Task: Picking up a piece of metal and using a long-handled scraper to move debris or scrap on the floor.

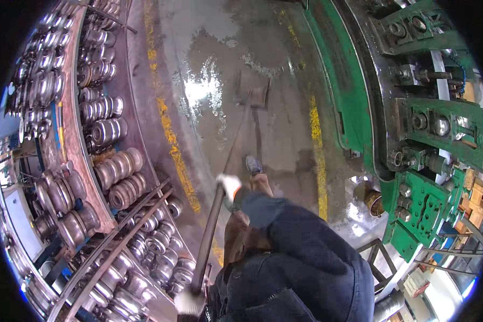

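Note:
A long-handled tool (216, 206) runs from beside my left hip out over the wet floor. Its flat, squarish head (260, 96) resembles a shovel blade and is down at the floor ahead of me. My right hand (229, 185), in a white knit glove, is closed round the middle of the handle. Lower down, near the bottom edge, my left hand (189, 302) is gloved in white too and grips the handle's near end. Below my right sleeve my legs show, with one grey shoe (253, 164) on the floor.
To the left, racks (74, 107) hold many shiny metal rollers (110, 131), and metal bars (112, 236) jut across the lower rack. A green machine (341, 80) lines the right side. Yellow lines (172, 145) mark the wet aisle. A round container (374, 204) stands by the machine.

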### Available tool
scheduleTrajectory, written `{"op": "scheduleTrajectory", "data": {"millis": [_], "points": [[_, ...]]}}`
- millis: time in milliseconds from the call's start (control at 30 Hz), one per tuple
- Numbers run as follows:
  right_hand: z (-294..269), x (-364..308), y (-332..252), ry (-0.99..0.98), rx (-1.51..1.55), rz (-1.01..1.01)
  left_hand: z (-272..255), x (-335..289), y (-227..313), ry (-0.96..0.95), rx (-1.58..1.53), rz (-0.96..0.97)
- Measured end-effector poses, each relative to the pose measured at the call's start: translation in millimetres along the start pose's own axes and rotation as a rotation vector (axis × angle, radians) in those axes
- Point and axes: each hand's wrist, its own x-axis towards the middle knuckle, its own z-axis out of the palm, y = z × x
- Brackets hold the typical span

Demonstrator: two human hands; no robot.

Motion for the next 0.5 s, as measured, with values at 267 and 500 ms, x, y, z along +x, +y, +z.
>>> {"op": "scheduleTrajectory", "data": {"millis": [267, 500], "points": [[-88.9, 76.9, -183.5, 0.045, 0.799, 0.001, -24.1, 87.7, 94.3, 0.376, -0.246, 0.111], [-133.2, 49.1, -234.7, 0.194, 0.669, -0.118, -74.0, 21.1, 129.1, 0.443, -0.286, 0.259]]}}
